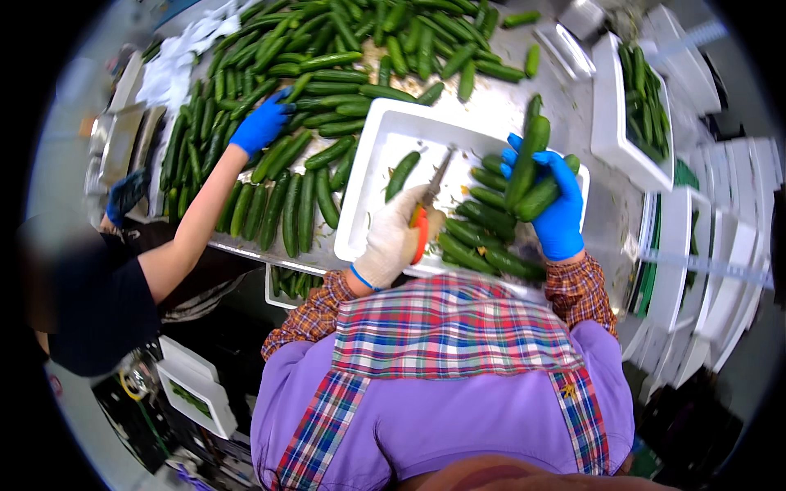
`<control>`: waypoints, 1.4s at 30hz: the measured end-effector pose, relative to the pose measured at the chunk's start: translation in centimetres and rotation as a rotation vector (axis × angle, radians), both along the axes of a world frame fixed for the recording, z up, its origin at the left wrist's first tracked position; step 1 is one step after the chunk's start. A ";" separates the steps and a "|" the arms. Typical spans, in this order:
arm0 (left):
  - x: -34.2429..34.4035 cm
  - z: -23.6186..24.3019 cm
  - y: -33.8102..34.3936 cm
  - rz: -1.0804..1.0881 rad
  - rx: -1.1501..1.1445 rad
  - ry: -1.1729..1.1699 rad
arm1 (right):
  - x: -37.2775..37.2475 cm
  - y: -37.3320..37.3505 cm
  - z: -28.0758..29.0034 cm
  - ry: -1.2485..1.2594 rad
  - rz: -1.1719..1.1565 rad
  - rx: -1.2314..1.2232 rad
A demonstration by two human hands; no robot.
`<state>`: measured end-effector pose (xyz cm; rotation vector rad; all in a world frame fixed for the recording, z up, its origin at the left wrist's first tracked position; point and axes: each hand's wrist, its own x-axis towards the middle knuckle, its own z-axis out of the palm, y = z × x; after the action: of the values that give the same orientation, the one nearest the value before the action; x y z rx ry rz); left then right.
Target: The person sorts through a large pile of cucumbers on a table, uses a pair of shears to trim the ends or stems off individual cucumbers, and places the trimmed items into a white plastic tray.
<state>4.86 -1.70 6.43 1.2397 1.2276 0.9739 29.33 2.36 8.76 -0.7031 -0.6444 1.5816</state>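
My left hand, in a pale knit glove, is closed round a pair of scissors with orange handles. Their blades point away from me over a white tray. In a blue glove, my right hand grips cucumbers above the tray's right side; at least two show between the fingers. Under that hand several cucumbers lie side by side in the tray. A lone cucumber rests at the tray's left, beyond my left hand, among small scraps.
A large heap of cucumbers covers the metal table's far and left parts. At left, a co-worker's blue-gloved hand reaches into it. White boxes stand at the right, one holding cucumbers. A white cloth lies at the far left.
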 end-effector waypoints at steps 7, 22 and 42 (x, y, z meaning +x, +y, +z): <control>-0.8 1.3 -1.6 -0.072 -0.032 -0.098 | -2.8 8.9 3.9 0.241 0.139 -0.198; -1.0 -0.4 -1.9 0.184 0.022 -0.496 | -8.8 11.4 5.1 -0.652 0.666 0.208; -2.8 -1.5 0.5 0.320 0.126 -0.221 | -8.7 8.4 0.0 -1.418 0.520 0.676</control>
<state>2.09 -1.21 4.92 1.0150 1.2242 1.4029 20.65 10.72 8.76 -1.1121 -2.4050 0.9301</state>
